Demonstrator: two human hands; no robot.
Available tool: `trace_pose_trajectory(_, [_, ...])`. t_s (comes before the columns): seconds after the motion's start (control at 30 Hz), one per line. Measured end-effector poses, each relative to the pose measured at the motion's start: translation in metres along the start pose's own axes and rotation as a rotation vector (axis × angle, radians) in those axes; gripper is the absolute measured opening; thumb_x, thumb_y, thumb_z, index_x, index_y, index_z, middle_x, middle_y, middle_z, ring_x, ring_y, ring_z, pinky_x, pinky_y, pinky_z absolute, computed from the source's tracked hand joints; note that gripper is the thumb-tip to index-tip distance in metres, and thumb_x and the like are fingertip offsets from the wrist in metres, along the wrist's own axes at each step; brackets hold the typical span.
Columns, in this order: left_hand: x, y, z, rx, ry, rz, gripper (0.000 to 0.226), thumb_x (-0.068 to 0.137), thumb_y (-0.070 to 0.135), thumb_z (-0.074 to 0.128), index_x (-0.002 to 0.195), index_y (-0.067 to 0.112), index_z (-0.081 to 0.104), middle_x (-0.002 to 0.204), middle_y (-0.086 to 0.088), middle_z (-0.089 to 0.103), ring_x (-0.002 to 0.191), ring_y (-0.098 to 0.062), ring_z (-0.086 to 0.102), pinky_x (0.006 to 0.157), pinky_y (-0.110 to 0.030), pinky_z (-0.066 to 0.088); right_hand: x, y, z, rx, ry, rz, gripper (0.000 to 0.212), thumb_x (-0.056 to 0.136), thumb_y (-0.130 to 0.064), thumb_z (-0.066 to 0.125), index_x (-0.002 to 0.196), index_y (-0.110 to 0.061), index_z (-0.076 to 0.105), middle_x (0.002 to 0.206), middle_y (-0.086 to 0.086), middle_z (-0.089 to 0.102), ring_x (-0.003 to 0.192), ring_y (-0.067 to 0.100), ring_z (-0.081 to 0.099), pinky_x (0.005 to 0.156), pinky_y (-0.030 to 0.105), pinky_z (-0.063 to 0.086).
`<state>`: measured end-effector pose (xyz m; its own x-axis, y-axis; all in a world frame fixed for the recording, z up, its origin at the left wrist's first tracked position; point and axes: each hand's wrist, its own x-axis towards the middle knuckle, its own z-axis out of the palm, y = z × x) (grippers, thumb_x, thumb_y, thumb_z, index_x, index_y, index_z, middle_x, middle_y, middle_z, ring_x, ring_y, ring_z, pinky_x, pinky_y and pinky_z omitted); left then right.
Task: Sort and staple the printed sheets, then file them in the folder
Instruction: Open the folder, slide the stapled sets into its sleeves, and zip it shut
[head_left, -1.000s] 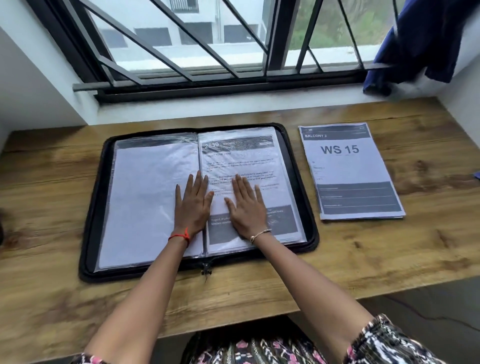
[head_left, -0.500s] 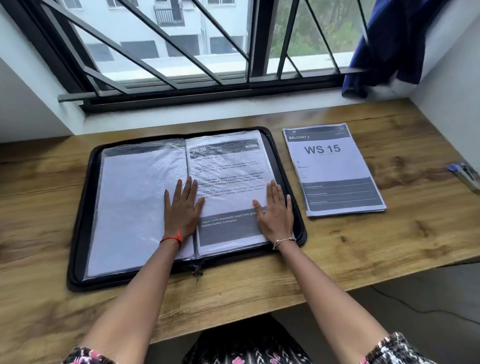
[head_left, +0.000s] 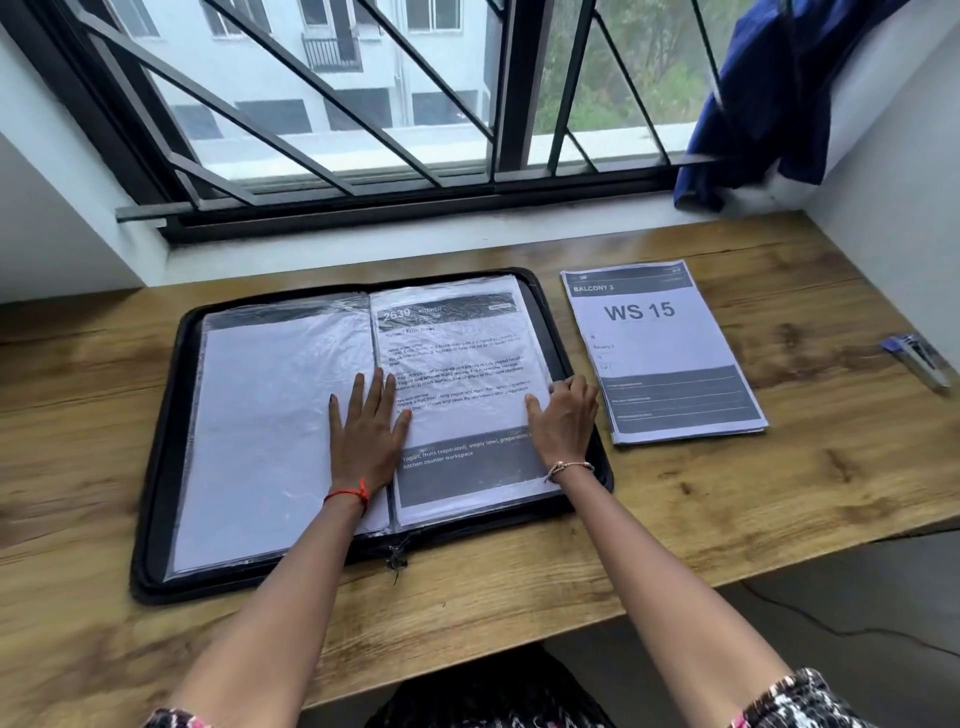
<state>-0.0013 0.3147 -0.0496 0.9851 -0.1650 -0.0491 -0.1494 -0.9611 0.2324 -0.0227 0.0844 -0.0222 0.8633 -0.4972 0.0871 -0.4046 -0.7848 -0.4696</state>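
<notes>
**Careful With That Page**

The folder (head_left: 171, 415) lies open on the desk (head_left: 779, 493). The left hand (head_left: 366, 431) lies flat with straight fingers, pressing near the middle fold. The right hand (head_left: 563, 415) has bent fingers at the outer edge of the right plastic page (head_left: 462, 374), with the thumb on top. It looks like a pinch.

The pile of sheets (head_left: 660, 353) waits just beside the folder. The stapler (head_left: 919, 358) sits well off to the right.

I think a fast pull could crease or tear the thin plastic. A swinging arm could also knock the nearby pile crooked.
</notes>
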Motion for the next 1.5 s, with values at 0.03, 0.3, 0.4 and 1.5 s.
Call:
trace_pose_trajectory(0.03, [0.0,0.0,0.0,0.001,0.002,0.001,0.081,0.078,0.06,-0.008,0.15,0.024,0.005,0.158,0.007,0.0,0.145,-0.013,-0.006,0.114,-0.044,-0.01,0.002,-0.001,-0.001,0.014,0.003,0.013,0.032,0.084,-0.026,0.063,0.102,0.0,0.062,0.118,0.015,0.053,0.115,0.03,0.041,0.096,0.035,0.032])
trace_pose_trajectory(0.3, [0.0,0.0,-0.002,-0.013,-0.038,-0.003,0.066,0.09,0.053,0.009,0.15,0.025,0.003,0.158,0.007,-0.003,0.145,-0.012,-0.009,0.114,-0.042,-0.012,0.017,-0.016,-0.019,0.366,-0.12,0.148,0.007,0.075,-0.01,0.065,0.075,-0.005,0.06,0.076,0.009,0.06,0.072,0.02,0.053,0.06,0.026,0.038])
trace_pose_trajectory(0.4, [0.003,-0.001,-0.006,-0.095,-0.051,-0.027,0.059,0.099,0.045,0.029,0.15,0.024,0.009,0.158,0.005,-0.002,0.145,-0.012,-0.007,0.114,-0.041,-0.011,0.026,-0.032,-0.037,0.457,-0.242,0.076,0.021,0.072,-0.006,0.066,0.06,-0.012,0.051,0.061,0.001,0.052,0.058,0.013,0.048,0.053,0.021,0.037])
trace_pose_trajectory(1.5, [-0.007,-0.167,-0.121,-1.367,0.012,-0.603,0.056,0.077,-0.021,0.048,0.13,-0.002,0.046,0.089,-0.011,0.061,0.063,-0.016,0.066,0.054,-0.02,0.054,-0.058,-0.158,0.051,0.269,-0.642,-0.415,0.066,0.091,-0.035,0.055,0.142,-0.004,0.028,0.152,0.013,0.024,0.141,0.023,0.022,0.112,0.029,0.019])
